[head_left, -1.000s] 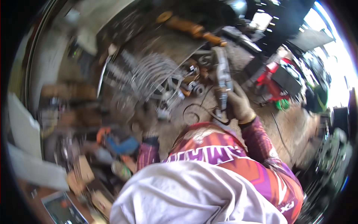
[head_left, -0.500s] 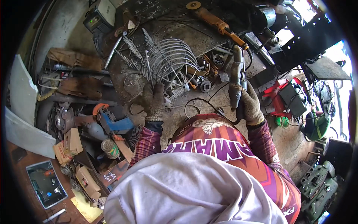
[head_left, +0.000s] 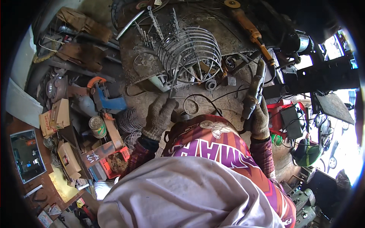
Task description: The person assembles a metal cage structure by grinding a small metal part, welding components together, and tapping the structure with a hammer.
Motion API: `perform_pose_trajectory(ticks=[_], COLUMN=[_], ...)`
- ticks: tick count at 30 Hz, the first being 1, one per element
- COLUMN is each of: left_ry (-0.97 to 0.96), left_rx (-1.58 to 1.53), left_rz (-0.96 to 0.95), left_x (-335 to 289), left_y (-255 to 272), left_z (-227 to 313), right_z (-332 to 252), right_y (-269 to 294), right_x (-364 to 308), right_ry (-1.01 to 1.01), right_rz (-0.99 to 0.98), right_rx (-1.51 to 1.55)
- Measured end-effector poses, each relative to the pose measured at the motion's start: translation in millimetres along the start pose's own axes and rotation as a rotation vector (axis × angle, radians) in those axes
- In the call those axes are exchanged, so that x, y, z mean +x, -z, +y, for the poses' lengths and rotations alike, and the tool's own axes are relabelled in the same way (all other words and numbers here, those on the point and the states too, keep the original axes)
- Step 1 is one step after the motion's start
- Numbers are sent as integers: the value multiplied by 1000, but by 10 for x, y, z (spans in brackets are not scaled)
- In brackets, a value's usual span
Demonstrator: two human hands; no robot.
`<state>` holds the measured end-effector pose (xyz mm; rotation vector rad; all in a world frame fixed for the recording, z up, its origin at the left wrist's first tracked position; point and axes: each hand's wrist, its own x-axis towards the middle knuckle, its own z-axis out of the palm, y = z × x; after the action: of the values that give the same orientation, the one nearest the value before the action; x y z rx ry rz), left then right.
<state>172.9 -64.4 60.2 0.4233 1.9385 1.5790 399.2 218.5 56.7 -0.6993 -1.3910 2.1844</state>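
Note:
My left hand (head_left: 159, 118), in a grey-brown knit glove, is closed around the lower end of a thin metal rod (head_left: 175, 74). The rod points up in front of a row of wire rings (head_left: 194, 49) on the workbench; whether it touches them I cannot tell. Several rough, spatter-covered rods (head_left: 155, 22) stick up by the rings. In my right hand (head_left: 261, 123), also gloved, is a grey welding electrode holder (head_left: 254, 93) with a worn, wrapped-looking body. It tilts up and away from me. Its lower end is partly hidden by the glove.
An orange angle grinder (head_left: 247, 24) lies on the dark workbench (head_left: 140, 70). A black cable (head_left: 205, 97) loops between my hands. To the left are a blue-and-orange clamp tool (head_left: 104, 97), a can (head_left: 97, 126) and a red crate (head_left: 115, 163). A red frame (head_left: 275, 114) stands at right.
The view has turned, shifting the bench and rings rightward in the picture. My left hand has drawn back from the rings toward me with the rod. My right hand still grips the electrode holder.

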Motion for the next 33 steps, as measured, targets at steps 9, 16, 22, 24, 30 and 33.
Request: perform_pose_trajectory(ticks=[9, 16, 22, 24, 30, 33], left_ry=[-41, 77, -124, -216, -73, -24], left_rx=[-36, -164, -252, -124, -221, -290], left_rz=[16, 41, 183, 184, 83, 117], left_x=[-50, 204, 464, 563, 653, 661], left_y=[121, 78, -209, -200, -97, -76], left_z=[-234, -150, -216, -320, -303, -303], right_z=[-166, -108, -148, -135, -40, -4], right_y=[-369, -548, -769, -832, -835, -720], right_x=[76, 71, -10, -63, -149, -195], right_ry=[12, -17, -41, -32, -21, -8], right_rz=[19, 87, 115, 140, 185, 180], right_rx=[-143, -300, -219, -203, -185, -189])
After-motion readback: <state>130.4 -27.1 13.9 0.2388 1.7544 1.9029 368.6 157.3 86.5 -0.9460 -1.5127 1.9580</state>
